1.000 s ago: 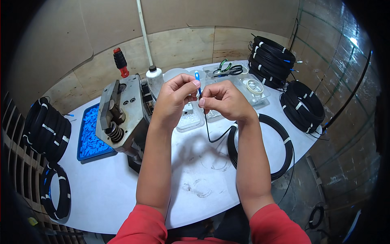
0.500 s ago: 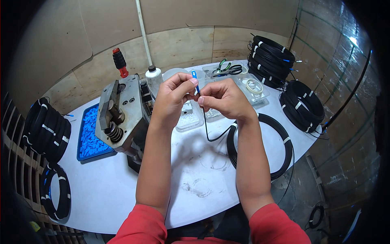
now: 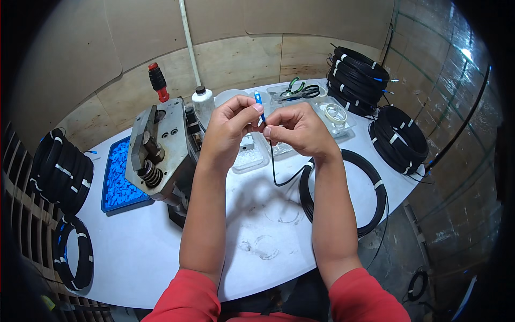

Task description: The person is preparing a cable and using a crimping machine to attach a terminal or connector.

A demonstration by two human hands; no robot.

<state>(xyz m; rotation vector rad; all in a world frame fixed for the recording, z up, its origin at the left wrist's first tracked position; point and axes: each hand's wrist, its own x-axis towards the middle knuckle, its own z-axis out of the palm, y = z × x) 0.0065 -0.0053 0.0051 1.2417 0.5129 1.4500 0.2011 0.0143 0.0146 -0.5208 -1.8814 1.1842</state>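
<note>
Over the middle of the table, my left hand pinches a slim blue fibre-optic connector with a pale tip pointing up. Close beside it, my right hand is closed, thumb against forefinger, on the black cable just below the connector. The exact spot where cable and connector meet is partly hidden by my fingers. From there the cable hangs down, bends sharply and runs right to a black cable coil under my right forearm.
A metal press stands left of my arm, beside a blue tray of small blue parts. Behind are a white bottle, scissors and clear containers. Coil stacks flank the white table.
The blue connector's tip has shifted very slightly to the right in my left fingers. Both hands keep nearly the same place and grip.
</note>
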